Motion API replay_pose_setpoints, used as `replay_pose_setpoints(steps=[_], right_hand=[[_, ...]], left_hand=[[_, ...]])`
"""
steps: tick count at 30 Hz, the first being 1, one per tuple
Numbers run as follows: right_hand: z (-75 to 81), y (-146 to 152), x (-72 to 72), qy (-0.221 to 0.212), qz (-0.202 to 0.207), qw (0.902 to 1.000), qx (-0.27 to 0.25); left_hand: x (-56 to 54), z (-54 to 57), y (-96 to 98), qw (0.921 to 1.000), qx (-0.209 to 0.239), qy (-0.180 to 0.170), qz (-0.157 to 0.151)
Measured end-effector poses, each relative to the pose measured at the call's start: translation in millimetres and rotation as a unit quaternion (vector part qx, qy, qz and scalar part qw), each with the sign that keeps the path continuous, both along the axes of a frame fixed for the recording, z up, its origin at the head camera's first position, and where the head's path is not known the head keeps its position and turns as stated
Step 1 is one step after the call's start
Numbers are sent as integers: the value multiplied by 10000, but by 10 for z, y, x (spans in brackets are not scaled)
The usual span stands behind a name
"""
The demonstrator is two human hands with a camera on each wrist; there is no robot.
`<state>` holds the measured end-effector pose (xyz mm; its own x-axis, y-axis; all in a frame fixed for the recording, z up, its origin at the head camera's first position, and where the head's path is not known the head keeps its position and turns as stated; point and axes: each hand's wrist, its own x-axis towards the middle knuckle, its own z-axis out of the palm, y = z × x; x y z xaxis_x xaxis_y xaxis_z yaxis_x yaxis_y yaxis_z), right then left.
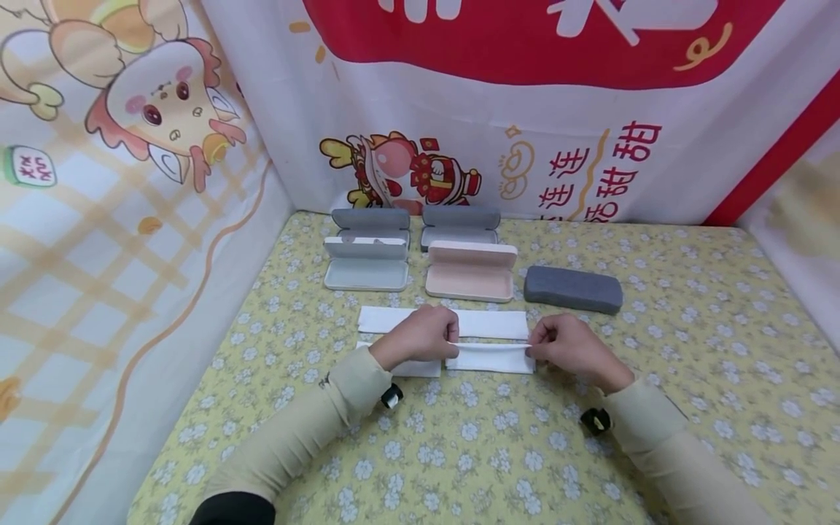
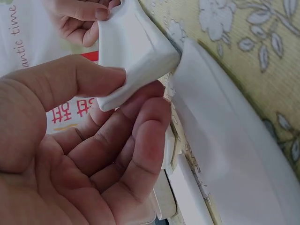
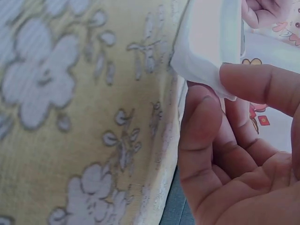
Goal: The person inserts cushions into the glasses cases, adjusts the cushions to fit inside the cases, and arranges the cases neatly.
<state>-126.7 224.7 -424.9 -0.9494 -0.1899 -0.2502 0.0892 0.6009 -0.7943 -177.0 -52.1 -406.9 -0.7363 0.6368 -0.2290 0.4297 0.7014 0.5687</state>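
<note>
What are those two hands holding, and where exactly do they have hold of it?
A white cloth between them: the left hand pinches the left end of its far edge, and the right hand pinches the right end.

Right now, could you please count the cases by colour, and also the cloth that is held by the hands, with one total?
Open dark grey cases: 2
Open case with pale grey inside: 1
Open case with pink inside: 1
Closed grey case: 1
White cloth pinched by left hand and right hand: 1
Total: 6
</note>
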Motion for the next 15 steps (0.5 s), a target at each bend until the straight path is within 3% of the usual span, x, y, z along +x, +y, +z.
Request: replay_pose_setpoints(steps=[10, 15], right_hand=[[98, 13, -51, 121, -181, 9997, -102], [160, -15, -89, -30, -324, 9991, -272]], left_hand=[[-88, 14, -61, 9958, 389, -702, 432], [-184, -29, -154, 9849, 1030, -1185, 728]])
